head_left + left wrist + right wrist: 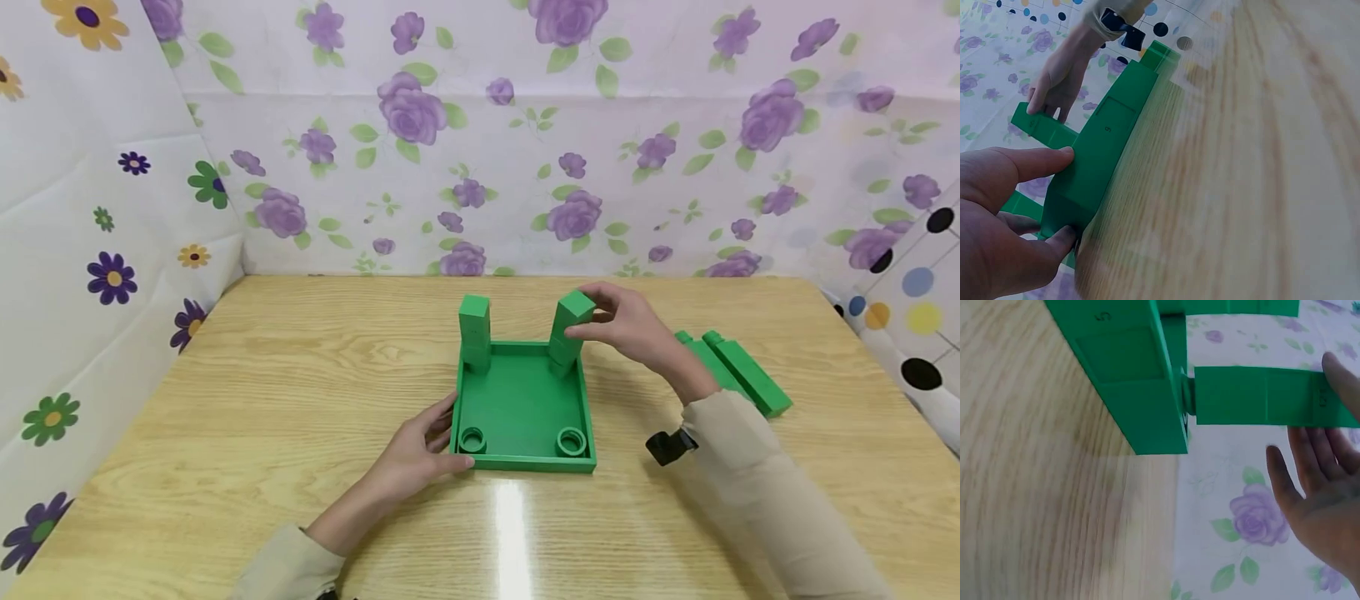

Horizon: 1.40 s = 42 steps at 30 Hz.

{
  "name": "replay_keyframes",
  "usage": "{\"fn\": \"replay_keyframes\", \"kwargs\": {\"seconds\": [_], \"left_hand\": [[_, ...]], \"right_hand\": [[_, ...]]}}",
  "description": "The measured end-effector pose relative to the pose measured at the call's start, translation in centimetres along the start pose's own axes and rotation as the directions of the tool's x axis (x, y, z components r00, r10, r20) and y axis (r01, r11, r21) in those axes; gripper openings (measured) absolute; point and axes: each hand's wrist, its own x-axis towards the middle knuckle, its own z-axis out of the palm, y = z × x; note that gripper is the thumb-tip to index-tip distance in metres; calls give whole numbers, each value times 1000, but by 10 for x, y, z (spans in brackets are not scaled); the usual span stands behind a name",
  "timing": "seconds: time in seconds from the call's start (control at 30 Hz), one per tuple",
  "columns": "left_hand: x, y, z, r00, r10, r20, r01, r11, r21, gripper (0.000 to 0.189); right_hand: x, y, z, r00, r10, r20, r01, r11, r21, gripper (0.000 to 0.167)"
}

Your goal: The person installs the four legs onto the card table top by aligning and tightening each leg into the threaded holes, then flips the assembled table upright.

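A shallow green square tray [521, 408] with a raised rim lies on the table. My left hand [408, 458] grips its near left corner, thumb at the front rim and fingers along the left side. At the far right corner my right hand [626, 325] holds the upper end of a square green post [570, 325] between thumb and fingers. This post leans slightly and looks turned against the tray's sides; its round end [1190, 395] shows at the tray. A matching post [475, 333] stands upright in the far left corner. Round sockets [561, 442] occupy the two near corners.
Two more green posts [753, 377] lie side by side on the wooden table [300, 375] at the right, partly behind my right forearm. Flowered cloth [480, 150] hangs behind the table, with more cloth at both sides.
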Motion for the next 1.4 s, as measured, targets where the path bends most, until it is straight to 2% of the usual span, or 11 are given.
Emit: {"fn": "replay_keyframes", "kwargs": {"seconds": [0.2,0.37,0.77,0.87,0.97,1.1,1.17,1.23,1.4], "left_hand": [[-4,2,-1,1000,-16,-25,16,1000,6,89],[-5,3,-3,1000,-12,-20,13,1000,5,89],[-3,2,-2,1000,-16,-12,16,1000,-6,90],[-3,2,-1,1000,-17,-16,17,1000,0,90],[-2,2,0,1000,-19,-15,19,1000,8,89],[-2,2,1,1000,-18,-8,18,1000,4,89],[-2,2,2,1000,-21,-6,21,1000,0,89],[-1,2,2,1000,-23,-6,23,1000,1,89],[-1,2,3,1000,-23,-8,23,1000,6,89]], "right_hand": [[4,-6,16,988,7,-153,-26,992,-125,48],[5,-9,23,972,3,-236,-50,980,-194,45],[4,-10,26,966,-2,-260,-50,981,-190,46],[4,-11,25,974,11,-226,-55,981,-188,53],[2,-12,19,989,30,-147,-52,987,-153,64],[-1,-8,4,999,40,-31,-40,999,19,66],[-1,-6,-2,999,32,13,-34,993,114,64],[-1,-4,-8,999,14,46,-21,987,160,63],[3,-5,-16,991,-14,135,-7,989,149,63]]}}
